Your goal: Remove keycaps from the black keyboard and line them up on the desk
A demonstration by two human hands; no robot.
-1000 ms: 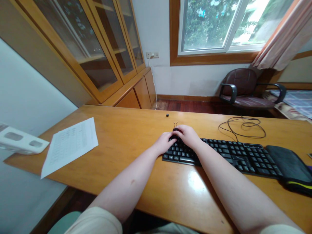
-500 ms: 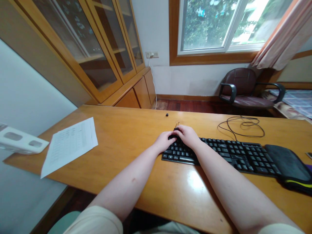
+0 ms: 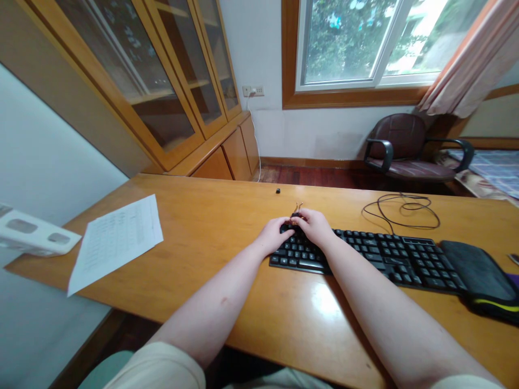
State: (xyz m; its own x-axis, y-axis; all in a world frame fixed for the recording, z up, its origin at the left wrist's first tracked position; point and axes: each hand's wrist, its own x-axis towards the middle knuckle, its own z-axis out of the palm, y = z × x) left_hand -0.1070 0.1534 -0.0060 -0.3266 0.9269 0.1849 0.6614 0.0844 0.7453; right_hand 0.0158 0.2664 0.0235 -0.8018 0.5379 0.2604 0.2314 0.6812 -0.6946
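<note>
Over the upper left part of a black keyboard (image 3: 373,249), my two hands meet with their fingertips together. My right hand (image 3: 315,226) is closed around what looks like a wire keycap puller (image 3: 299,207), its two thin copper-coloured prongs pointing away from me. Beside it, my left hand (image 3: 274,235) is closed too, fingertips at the dark piece (image 3: 295,215) under the prongs. Fingers hide most of this piece, so I cannot tell if it is a handle or a keycap. A small black keycap (image 3: 278,190) lies apart near the desk's far edge.
On the wooden desk (image 3: 194,259), printed sheets (image 3: 117,240) and a white plastic object (image 3: 38,232) lie left. A coiled cable (image 3: 399,209) runs behind the keyboard, and a black case with yellow trim (image 3: 480,273) touches its right end. A chair (image 3: 405,146) stands beyond the desk.
The wire prongs have shifted slightly to the right and tilted, with the fingertips moving a little along with them. The keyboard and the loose keycap stay where they were.
</note>
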